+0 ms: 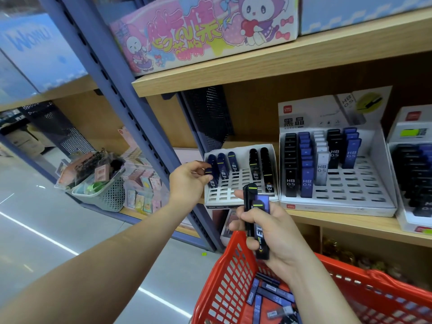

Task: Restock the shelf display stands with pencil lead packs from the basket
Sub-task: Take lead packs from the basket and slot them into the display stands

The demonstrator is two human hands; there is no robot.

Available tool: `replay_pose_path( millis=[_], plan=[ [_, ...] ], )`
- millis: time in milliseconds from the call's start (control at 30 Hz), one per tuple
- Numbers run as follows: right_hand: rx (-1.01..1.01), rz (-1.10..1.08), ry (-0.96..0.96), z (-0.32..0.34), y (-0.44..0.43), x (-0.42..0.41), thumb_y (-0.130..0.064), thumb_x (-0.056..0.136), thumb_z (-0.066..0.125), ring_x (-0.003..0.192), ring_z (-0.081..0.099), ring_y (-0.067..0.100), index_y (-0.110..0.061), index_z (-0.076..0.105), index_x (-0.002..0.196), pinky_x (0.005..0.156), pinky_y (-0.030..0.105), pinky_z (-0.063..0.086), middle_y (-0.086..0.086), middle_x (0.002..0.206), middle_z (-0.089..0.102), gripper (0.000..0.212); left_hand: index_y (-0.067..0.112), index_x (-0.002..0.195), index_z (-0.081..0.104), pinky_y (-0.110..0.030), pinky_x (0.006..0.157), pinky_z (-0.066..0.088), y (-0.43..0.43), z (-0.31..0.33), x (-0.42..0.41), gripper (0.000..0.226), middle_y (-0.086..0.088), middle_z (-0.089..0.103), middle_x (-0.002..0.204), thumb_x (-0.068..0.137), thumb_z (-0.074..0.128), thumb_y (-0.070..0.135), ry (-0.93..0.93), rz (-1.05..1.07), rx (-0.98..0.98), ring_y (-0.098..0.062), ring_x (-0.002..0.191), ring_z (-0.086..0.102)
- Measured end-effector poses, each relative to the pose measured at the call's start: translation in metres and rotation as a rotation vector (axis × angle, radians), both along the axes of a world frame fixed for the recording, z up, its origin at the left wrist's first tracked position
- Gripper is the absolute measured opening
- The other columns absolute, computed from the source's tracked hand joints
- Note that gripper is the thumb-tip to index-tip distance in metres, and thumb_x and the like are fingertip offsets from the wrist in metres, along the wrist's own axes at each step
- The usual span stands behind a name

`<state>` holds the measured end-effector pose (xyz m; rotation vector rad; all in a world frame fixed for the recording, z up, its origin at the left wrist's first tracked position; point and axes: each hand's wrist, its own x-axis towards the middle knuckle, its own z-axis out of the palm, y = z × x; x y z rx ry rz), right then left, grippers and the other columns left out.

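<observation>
My left hand (189, 181) pinches a dark blue lead pack (211, 177) at the left column of a small white slotted display stand (222, 197), which has several blue and black packs standing in its back rows. My right hand (264, 232) grips a bunch of black and blue lead packs (256, 213) upright above the red basket (224, 284). Several more loose packs (268, 295) lie in the basket's bottom. A larger white HB 0.5 stand (339, 204) to the right has black, blue and white packs in its back rows.
A wooden shelf (350, 224) carries the stands; a third stand (411, 220) sits at the far right. A blue metal upright (131, 106) divides the bays. A grey basket (107, 195) of small goods sits on the left shelf. A pink cartoon box (201, 31) rests above.
</observation>
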<state>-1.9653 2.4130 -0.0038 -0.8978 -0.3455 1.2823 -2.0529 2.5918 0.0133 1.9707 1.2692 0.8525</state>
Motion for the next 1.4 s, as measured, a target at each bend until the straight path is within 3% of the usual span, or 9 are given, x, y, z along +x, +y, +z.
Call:
replay_pose_path(
  millis=[133, 200, 267, 400, 600, 767, 933, 1133, 1400],
  plan=[
    [-0.006, -0.017, -0.052, 0.002, 0.001, 0.002, 0.007, 0.092, 0.052, 0.061, 0.065, 0.016, -0.008, 0.061, 0.117, 0.034, 0.017, 0.028, 0.007, 0.076, 0.067, 0.03, 0.028, 0.102, 0.068, -0.027, 0.07, 0.049, -0.013, 0.023, -0.001, 0.025, -0.001, 0.06, 0.087, 0.083, 0.071, 0.013, 0.201, -0.052, 0.077, -0.016, 0.068, 0.059],
    [-0.006, -0.008, -0.088, 0.001, 0.001, 0.002, 0.006, 0.094, 0.049, 0.059, 0.063, 0.013, -0.003, 0.061, 0.115, 0.035, 0.017, 0.026, 0.007, 0.075, 0.07, 0.026, 0.026, 0.096, 0.071, -0.029, 0.066, 0.054, -0.029, 0.044, 0.002, 0.009, 0.001, 0.062, 0.084, 0.088, 0.068, 0.023, 0.157, -0.206, -0.053, -0.015, 0.068, 0.058],
    [-0.01, 0.01, -0.13, 0.0, 0.001, 0.003, 0.005, 0.094, 0.048, 0.051, 0.058, 0.008, 0.007, 0.059, 0.112, 0.037, 0.017, 0.027, 0.006, 0.07, 0.069, 0.021, 0.023, 0.098, 0.073, -0.024, 0.061, 0.053, -0.048, 0.06, 0.005, 0.016, 0.002, 0.065, 0.08, 0.091, 0.062, 0.032, 0.139, -0.418, -0.26, -0.009, 0.065, 0.055],
    [-0.023, 0.021, -0.185, 0.0, 0.002, 0.004, 0.002, 0.093, 0.049, 0.048, 0.051, 0.006, 0.004, 0.06, 0.102, 0.043, 0.022, 0.031, 0.003, 0.067, 0.066, 0.014, 0.02, 0.094, 0.075, -0.019, 0.059, 0.049, -0.067, 0.064, 0.013, 0.012, -0.002, 0.067, 0.077, 0.083, 0.071, 0.026, 0.207, -0.612, -0.238, -0.005, 0.067, 0.057],
    [-0.052, 0.02, -0.291, -0.005, -0.001, 0.009, -0.01, 0.096, 0.054, 0.057, 0.054, 0.011, -0.008, 0.059, 0.096, 0.039, 0.019, 0.027, 0.003, 0.074, 0.066, 0.006, 0.012, 0.092, 0.073, -0.028, 0.07, 0.059, -0.058, 0.061, 0.011, 0.009, -0.008, 0.07, 0.072, 0.083, 0.072, 0.011, 0.154, -0.509, -0.294, -0.016, 0.068, 0.066],
    [-0.125, 0.015, -0.508, -0.011, -0.006, 0.02, -0.034, 0.099, 0.054, 0.052, 0.047, 0.012, -0.011, 0.061, 0.08, 0.042, 0.019, 0.03, 0.008, 0.066, 0.057, 0.031, 0.008, 0.094, 0.071, -0.027, 0.072, 0.059, -0.053, 0.059, 0.013, 0.009, -0.01, 0.069, 0.075, 0.086, 0.068, 0.01, 0.05, -0.399, -0.262, -0.014, 0.067, 0.065],
    [-0.189, -0.117, -0.402, -0.019, -0.014, 0.037, -0.022, 0.099, 0.055, 0.047, 0.042, 0.012, -0.012, 0.069, 0.093, 0.037, 0.019, 0.025, 0.007, 0.068, 0.053, 0.018, 0.008, 0.101, 0.071, -0.023, 0.073, 0.058, -0.036, 0.056, 0.023, 0.016, -0.006, 0.069, 0.072, 0.09, 0.061, 0.001, -0.124, -0.201, -0.135, -0.011, 0.065, 0.065],
    [-0.146, -0.307, -0.286, -0.019, -0.019, 0.049, -0.015, 0.097, 0.058, 0.045, 0.049, 0.01, -0.004, 0.063, 0.103, 0.035, 0.018, 0.023, 0.006, 0.074, 0.056, 0.014, 0.016, 0.096, 0.073, -0.018, 0.07, 0.055, -0.033, 0.037, 0.047, 0.016, 0.007, 0.069, 0.077, 0.088, 0.065, 0.004, -0.039, -0.245, -0.034, -0.008, 0.069, 0.066],
    [-0.111, -0.319, -0.236, -0.022, -0.021, 0.05, -0.013, 0.095, 0.061, 0.047, 0.051, 0.01, -0.011, 0.065, 0.101, 0.035, 0.017, 0.026, 0.007, 0.076, 0.061, 0.008, 0.01, 0.1, 0.075, -0.017, 0.074, 0.05, -0.028, 0.02, 0.061, 0.017, -0.001, 0.071, 0.087, 0.086, 0.067, 0.005, 0.092, -0.275, 0.067, -0.007, 0.076, 0.064]
  ],
)
